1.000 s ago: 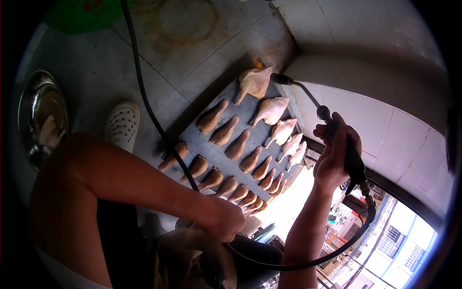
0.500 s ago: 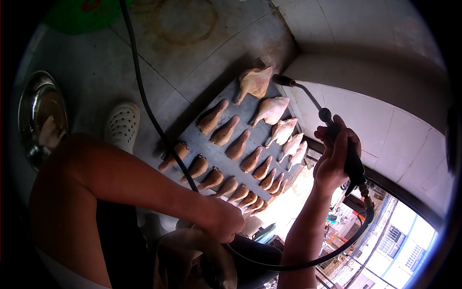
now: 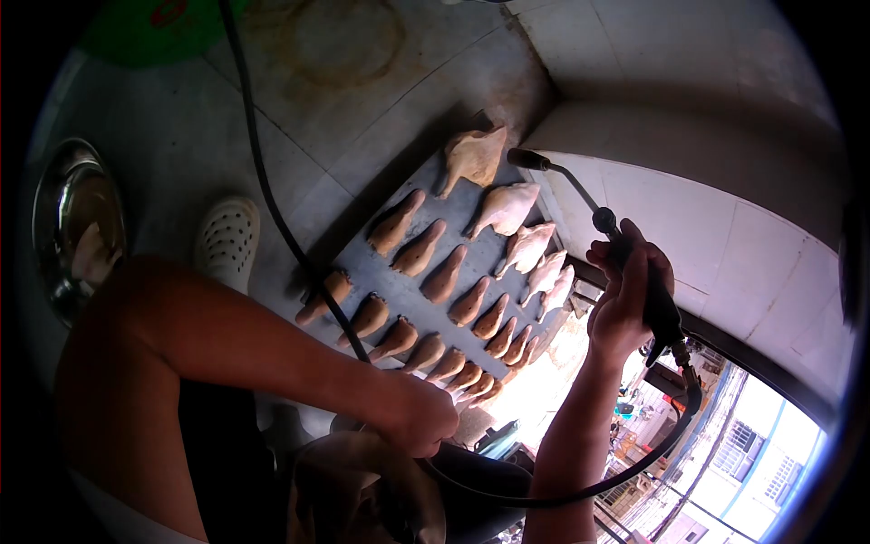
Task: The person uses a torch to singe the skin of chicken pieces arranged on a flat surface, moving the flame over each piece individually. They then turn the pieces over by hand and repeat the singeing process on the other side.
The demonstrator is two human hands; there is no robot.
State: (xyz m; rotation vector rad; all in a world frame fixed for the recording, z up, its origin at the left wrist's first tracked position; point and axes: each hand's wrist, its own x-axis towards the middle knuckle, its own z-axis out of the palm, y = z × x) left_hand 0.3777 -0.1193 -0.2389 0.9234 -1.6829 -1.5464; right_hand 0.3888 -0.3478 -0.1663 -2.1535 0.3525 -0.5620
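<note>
My right hand (image 3: 634,295) is wrapped round the black handle of a gas torch (image 3: 666,313). The torch's dark nozzle (image 3: 528,160) points left, close to the nearest pale poultry leg quarter (image 3: 474,156); no flame is visible. Several leg quarters lie along the right side of a grey metal tray (image 3: 358,249), with rows of browner drumsticks (image 3: 419,247) beside them. My left hand (image 3: 421,417) is closed in a fist below the tray's lower edge, and what it holds, if anything, is hidden. A black hose (image 3: 616,485) loops up to the torch handle.
The hose also runs across the floor (image 3: 163,118) and over the tray. At left stands a round metal basin (image 3: 118,204) with a pale piece of meat in it, near a white clog (image 3: 228,238). A tiled wall (image 3: 716,240) borders the right, above a street view.
The view has shifted slightly. In my right hand, the torch nozzle has dropped a little and moved slightly left. My left hand stays in place.
</note>
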